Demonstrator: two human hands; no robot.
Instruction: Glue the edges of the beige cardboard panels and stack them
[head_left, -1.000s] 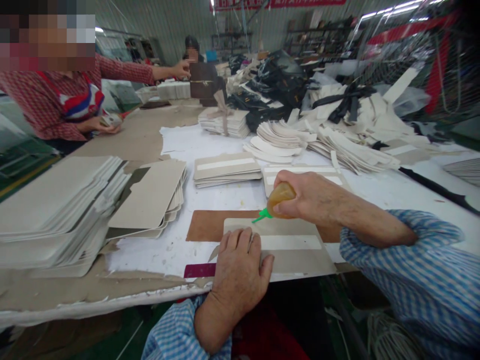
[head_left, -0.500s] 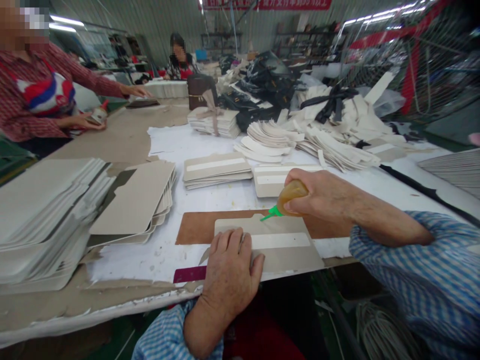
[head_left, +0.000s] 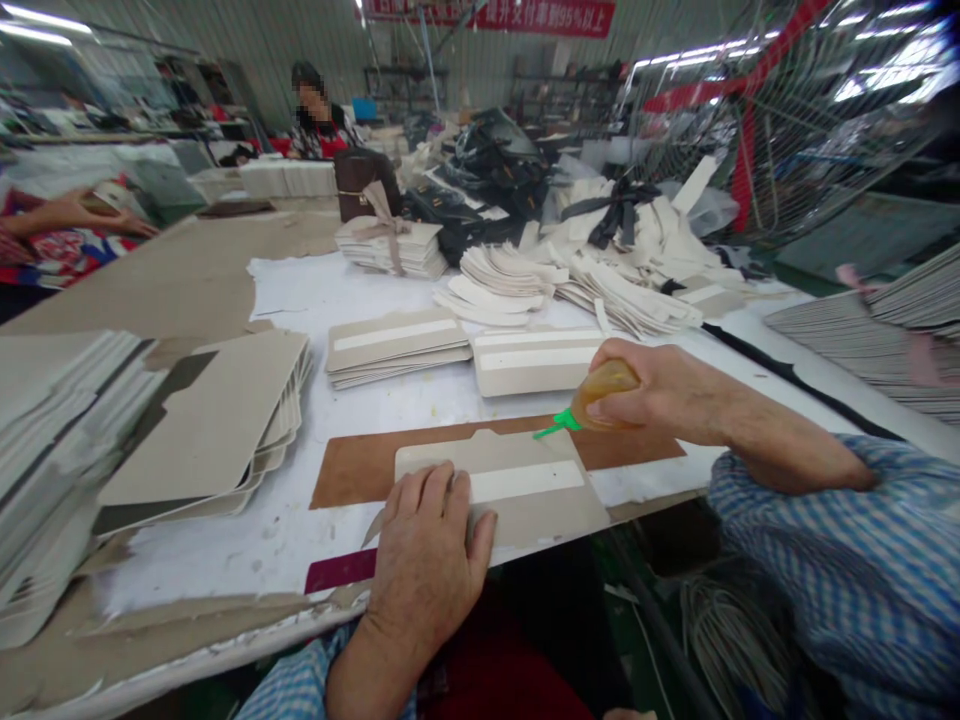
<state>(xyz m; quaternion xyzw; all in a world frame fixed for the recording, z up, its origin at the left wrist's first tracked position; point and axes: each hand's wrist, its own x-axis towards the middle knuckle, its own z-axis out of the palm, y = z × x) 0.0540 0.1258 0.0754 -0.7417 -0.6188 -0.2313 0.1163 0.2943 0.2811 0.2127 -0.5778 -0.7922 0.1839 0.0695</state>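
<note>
In my right hand (head_left: 652, 390) is an amber glue bottle (head_left: 611, 385) with a green nozzle, tilted so its tip meets or nearly meets the upper edge of a beige panel (head_left: 525, 515). A white strip (head_left: 529, 482) runs across that panel. My left hand (head_left: 427, 540) lies flat on the panel's left end, fingers outstretched. Beneath the panel's far edge is a brown leather-like piece (head_left: 352, 470). A maroon strip (head_left: 341, 571) pokes out left of my left hand, beside the table's near edge.
Beige panels are stacked at left (head_left: 202, 420), with a taller pile (head_left: 45, 430) beyond. Two smaller panel stacks (head_left: 397, 345) (head_left: 532, 360) lie past the brown piece. Curved strips (head_left: 502, 280) and dark bundles (head_left: 495, 160) are heaped behind. A co-worker's arm (head_left: 67, 215) shows at far left.
The view has swung right, shifting the table things leftward. The nozzle tip has moved a little rightward along the panel's upper edge. My left hand stays on the panel; the co-worker is mostly out of frame.
</note>
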